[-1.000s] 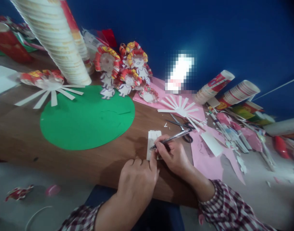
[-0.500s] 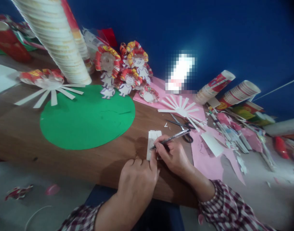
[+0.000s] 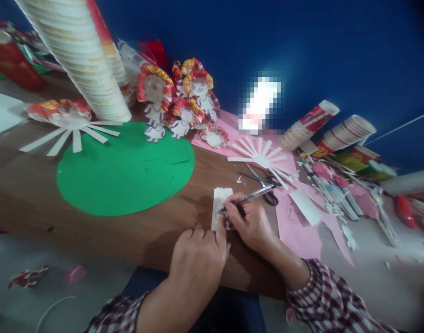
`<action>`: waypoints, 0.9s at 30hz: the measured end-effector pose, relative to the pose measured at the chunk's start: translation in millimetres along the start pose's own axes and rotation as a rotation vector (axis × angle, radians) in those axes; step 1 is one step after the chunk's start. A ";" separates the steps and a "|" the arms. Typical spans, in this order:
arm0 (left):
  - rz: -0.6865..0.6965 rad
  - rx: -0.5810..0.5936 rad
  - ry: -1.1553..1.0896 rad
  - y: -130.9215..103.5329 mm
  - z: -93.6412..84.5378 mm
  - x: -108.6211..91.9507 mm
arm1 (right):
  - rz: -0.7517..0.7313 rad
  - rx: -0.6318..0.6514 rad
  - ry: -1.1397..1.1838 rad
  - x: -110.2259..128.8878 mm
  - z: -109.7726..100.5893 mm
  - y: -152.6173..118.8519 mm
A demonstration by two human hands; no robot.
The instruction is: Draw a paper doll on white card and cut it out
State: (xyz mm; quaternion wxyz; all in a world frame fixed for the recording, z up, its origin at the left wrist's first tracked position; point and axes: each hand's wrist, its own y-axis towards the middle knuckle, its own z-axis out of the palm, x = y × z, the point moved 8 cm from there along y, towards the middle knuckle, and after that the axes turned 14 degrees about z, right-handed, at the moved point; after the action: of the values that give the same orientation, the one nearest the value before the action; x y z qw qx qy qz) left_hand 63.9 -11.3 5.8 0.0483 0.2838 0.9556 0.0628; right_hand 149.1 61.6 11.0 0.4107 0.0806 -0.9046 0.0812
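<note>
On the table [image 3: 27, 203], the small white paper [image 3: 217, 196] could skid and spoil the drawing if the left hand [image 3: 198, 256], its index finger extended onto it and the others loosely bent, clamped on nothing visible, presses too lightly. A lesser risk is a stray stroke should the pen [image 3: 254, 194], clamped in the right hand's [image 3: 254, 226] fingers, slip. The paper looks oblong, with faint dark lines, its lower part partly covered.
</note>
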 end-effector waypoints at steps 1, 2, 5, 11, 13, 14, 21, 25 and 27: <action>-0.002 -0.001 -0.003 -0.2 -0.1 0.0 | 0.000 -0.005 0.000 -0.3 -0.3 0.1; -0.004 -0.002 -0.004 -0.4 -0.2 0.0 | 0.001 -0.009 0.000 -0.6 -0.6 0.1; 0.001 -0.003 -0.001 -0.5 -0.3 -0.8 | 0.011 -0.017 0.001 -1.5 -1.2 0.4; -0.003 -0.003 0.018 0.0 -0.9 -0.2 | 0.001 0.006 0.030 0.5 -0.2 -0.5; 0.001 -0.004 0.024 0.0 -1.2 -0.5 | -0.008 0.038 0.041 2.8 1.6 -1.2; 0.002 -0.006 0.029 -0.1 -1.5 -0.6 | -0.009 0.051 0.041 3.9 2.2 -1.5; -0.005 0.000 0.024 -0.4 -0.4 -0.1 | -0.025 0.066 0.010 6.2 3.0 -2.4; -0.004 0.002 0.012 0.4 0.5 0.1 | -0.010 0.027 0.020 0.2 1.3 -0.7; -0.006 -0.002 0.013 0.5 0.3 0.1 | -0.009 0.016 0.017 -0.5 0.8 -0.1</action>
State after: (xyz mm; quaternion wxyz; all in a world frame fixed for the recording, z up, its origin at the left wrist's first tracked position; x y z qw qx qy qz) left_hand 64.1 -10.9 5.6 0.0427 0.2803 0.9567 0.0655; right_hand 148.9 61.4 10.1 0.4179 0.0874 -0.9000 0.0873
